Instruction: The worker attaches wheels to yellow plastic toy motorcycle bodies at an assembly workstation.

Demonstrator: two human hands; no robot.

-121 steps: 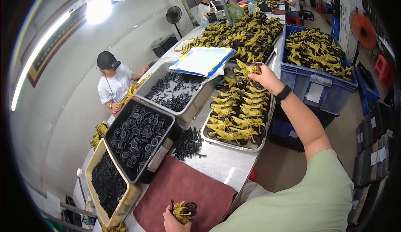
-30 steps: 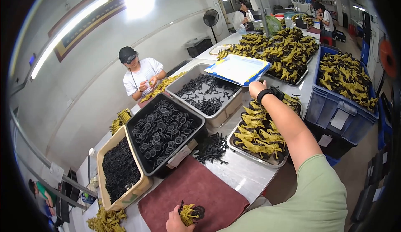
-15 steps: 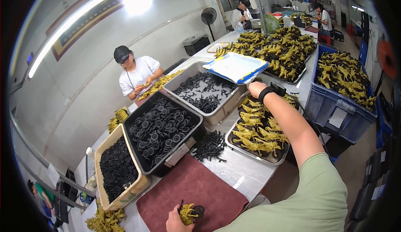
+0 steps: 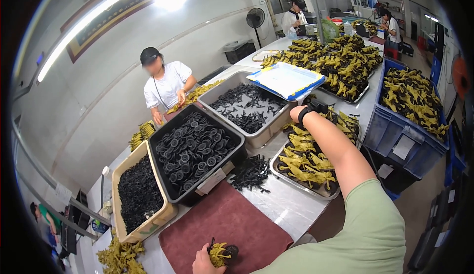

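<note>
My left hand [image 4: 204, 262], low in the picture, is closed around a small yellow-and-black toy motorcycle [image 4: 218, 255] with a black wheel, over a dark red cloth mat [image 4: 217, 219]. My right arm stretches far forward. At its end my right hand [image 4: 296, 113], with a black band on the wrist, is beside the grey bin [image 4: 256, 138] of small black parts and just below the white tray [image 4: 288, 79] with a blue and yellow rim. Its fingers are hidden from view. Under the right forearm lies a metal tray [image 4: 291, 181] of yellow-and-black toy motorcycles.
A black bin [image 4: 237, 156] of wheels and a cream bin [image 4: 170, 215] of small black parts stand left. Loose black parts [image 4: 251, 174] lie before the grey bin. Yellow parts [image 4: 121, 255] are heaped lower left. A blue crate [image 4: 405, 150] stands right. Across the table sits a co-worker [image 4: 168, 84].
My right hand has drawn back from the white tray's edge, slightly left and down. The view has shifted a little. My left hand still holds the toy motorcycle. The co-worker's hands have moved apart.
</note>
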